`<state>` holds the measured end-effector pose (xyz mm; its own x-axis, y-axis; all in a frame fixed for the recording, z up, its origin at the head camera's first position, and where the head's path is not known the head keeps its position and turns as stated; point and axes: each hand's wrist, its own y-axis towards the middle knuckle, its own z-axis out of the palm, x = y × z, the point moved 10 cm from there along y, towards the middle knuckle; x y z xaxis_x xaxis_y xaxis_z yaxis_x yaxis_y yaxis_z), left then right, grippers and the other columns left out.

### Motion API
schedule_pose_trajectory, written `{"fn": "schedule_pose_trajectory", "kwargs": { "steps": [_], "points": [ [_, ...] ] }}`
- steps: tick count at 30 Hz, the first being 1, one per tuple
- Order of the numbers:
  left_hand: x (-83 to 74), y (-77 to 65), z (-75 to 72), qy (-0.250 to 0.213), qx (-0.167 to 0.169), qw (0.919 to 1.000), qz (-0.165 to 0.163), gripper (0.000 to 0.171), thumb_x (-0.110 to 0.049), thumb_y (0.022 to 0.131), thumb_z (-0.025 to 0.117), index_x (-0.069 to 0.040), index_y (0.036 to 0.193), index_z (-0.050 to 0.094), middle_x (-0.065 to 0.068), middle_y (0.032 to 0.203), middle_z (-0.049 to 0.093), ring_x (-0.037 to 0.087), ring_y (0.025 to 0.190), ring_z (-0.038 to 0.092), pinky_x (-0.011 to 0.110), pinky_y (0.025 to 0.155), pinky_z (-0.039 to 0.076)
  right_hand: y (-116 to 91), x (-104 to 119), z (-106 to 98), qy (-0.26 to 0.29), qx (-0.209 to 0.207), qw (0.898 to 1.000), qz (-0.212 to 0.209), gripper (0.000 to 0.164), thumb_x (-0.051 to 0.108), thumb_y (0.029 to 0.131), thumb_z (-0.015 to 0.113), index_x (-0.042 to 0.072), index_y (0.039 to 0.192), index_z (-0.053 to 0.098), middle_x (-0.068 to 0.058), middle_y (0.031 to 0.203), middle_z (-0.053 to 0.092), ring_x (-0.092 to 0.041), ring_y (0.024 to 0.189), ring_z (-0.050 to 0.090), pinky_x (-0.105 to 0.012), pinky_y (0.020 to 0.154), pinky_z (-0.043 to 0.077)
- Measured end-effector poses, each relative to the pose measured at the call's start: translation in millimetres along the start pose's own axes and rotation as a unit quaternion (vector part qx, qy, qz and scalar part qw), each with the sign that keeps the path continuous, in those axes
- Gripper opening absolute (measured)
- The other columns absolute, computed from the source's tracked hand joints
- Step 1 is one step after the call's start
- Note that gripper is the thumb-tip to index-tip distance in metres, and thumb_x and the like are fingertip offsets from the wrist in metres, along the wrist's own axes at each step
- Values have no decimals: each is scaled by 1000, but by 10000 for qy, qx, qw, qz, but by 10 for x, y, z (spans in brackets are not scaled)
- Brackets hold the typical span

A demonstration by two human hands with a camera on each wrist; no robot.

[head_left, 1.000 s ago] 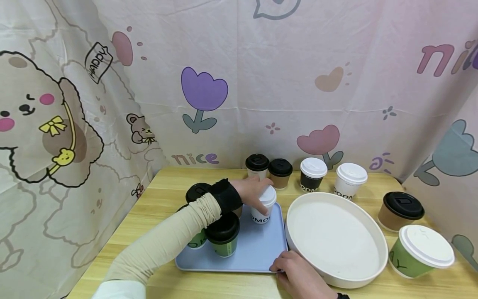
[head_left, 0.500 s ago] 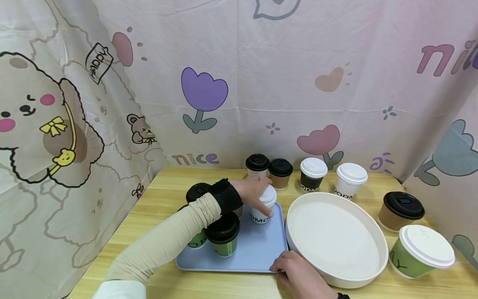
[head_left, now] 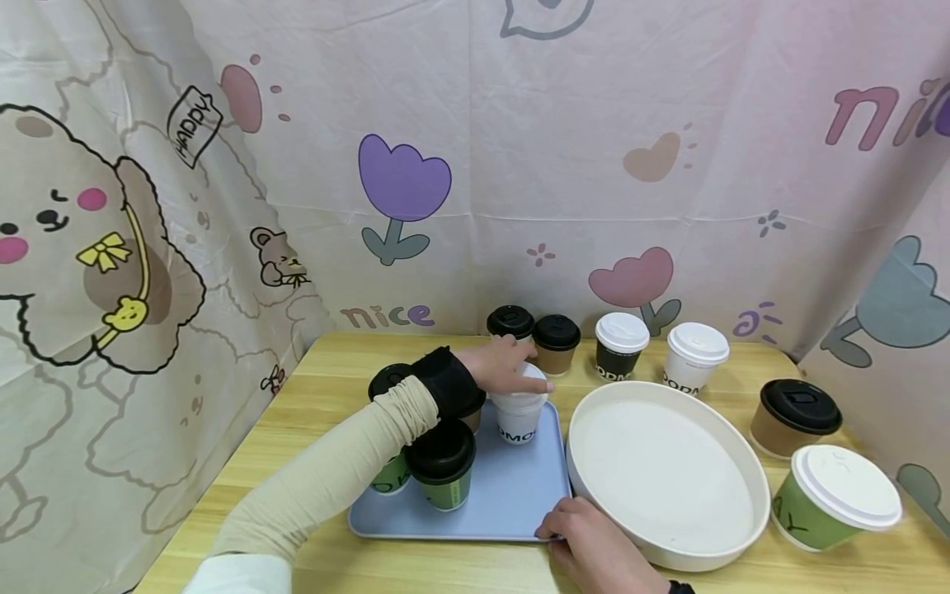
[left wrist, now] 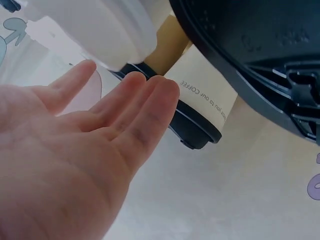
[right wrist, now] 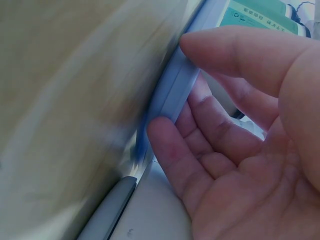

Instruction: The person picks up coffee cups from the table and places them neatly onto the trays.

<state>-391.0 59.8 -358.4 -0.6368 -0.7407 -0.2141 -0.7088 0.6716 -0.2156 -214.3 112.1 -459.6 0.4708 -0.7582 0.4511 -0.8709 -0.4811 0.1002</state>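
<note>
My left hand (head_left: 505, 367) is over a white-lidded paper cup (head_left: 518, 421), which stands upright at the back right of a blue tray (head_left: 512, 495). Its fingers are extended and relaxed in the left wrist view, beside the pale cup (left wrist: 110, 32). On the tray's left part stand several black-lidded cups, one a green cup (head_left: 449, 492) in front; my left forearm partly hides the others. At the tray's front right corner, my right hand (head_left: 597, 544) holds the edge with bent fingers. Thumb and fingers meet the blue rim (right wrist: 172, 92) in the right wrist view.
A round cream tray (head_left: 668, 557) sits against the blue tray's right side. Behind stand a brown black-lidded cup (head_left: 555, 356), a black white-lidded cup (head_left: 616, 363) and a white cup (head_left: 686, 371). A wide brown cup (head_left: 775, 429) and green cup (head_left: 816, 516) stand far right.
My left hand has risen off the white-lidded cup's side to above its lid, fingers straightening. The cup stays in place on the tray. My right hand has not moved.
</note>
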Motion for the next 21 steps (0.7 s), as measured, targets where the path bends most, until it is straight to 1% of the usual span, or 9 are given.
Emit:
{"fn": "schedule_pose_trajectory", "kwargs": {
  "steps": [2, 5, 9, 13, 16, 18, 21],
  "points": [
    [22, 16, -23, -31, -3, 10000, -44, 77, -67, 99, 51, -14, 155, 47, 16, 156, 44, 31, 141, 40, 49, 115, 38, 2, -7, 4, 13, 23, 10000, 20, 14, 5, 87, 77, 17, 94, 80, 16, 88, 64, -2, 87, 59, -29, 76, 54],
    [49, 38, -74, -9, -81, 9999, -63, 74, -65, 101, 49, -13, 153, 49, 15, 154, 47, 32, 141, 41, 49, 114, 39, 4, -23, 14, 50, 84, 9999, 70, 14, 6, 88, 77, 18, 94, 80, 16, 88, 64, -2, 87, 59, -29, 76, 54],
    [122, 79, -152, -15, -226, 9997, -76, 71, -62, 102, 49, -9, 150, 52, 16, 151, 51, 31, 137, 47, 47, 113, 41, 6, -23, 18, 58, 74, 9999, 63, 14, 6, 88, 77, 18, 94, 80, 16, 88, 63, -1, 87, 58, -29, 75, 53],
    [268, 124, -231, -227, -364, 9988, -238, 69, -58, 103, 51, -4, 146, 54, 16, 145, 56, 29, 129, 55, 43, 108, 46, 3, 0, 5, 15, -39, 10000, -58, 14, 6, 88, 77, 18, 93, 80, 15, 87, 64, -2, 86, 58, -28, 74, 53],
    [392, 160, -286, -357, -480, 9975, -380, 65, -53, 103, 54, -2, 144, 54, 17, 142, 58, 28, 125, 58, 41, 106, 47, 2, 14, 1, 10, -86, 9999, -112, 14, 5, 87, 77, 17, 93, 80, 15, 87, 63, -2, 86, 58, -28, 74, 53],
    [473, 190, -319, -396, -551, 9966, -464, 65, -51, 103, 56, -1, 145, 52, 18, 143, 57, 29, 128, 56, 41, 107, 46, 2, 18, 3, 10, -91, 9999, -112, 14, 5, 87, 77, 17, 93, 80, 16, 87, 63, -1, 86, 58, -28, 75, 53],
    [581, 235, -359, -386, -639, 9955, -580, 69, -51, 101, 60, -1, 148, 48, 20, 148, 53, 31, 135, 51, 41, 112, 42, -1, 23, 0, -16, -131, 9998, -136, 15, 4, 87, 77, 17, 93, 80, 16, 87, 63, -1, 86, 58, -28, 75, 53]
  ]
}}
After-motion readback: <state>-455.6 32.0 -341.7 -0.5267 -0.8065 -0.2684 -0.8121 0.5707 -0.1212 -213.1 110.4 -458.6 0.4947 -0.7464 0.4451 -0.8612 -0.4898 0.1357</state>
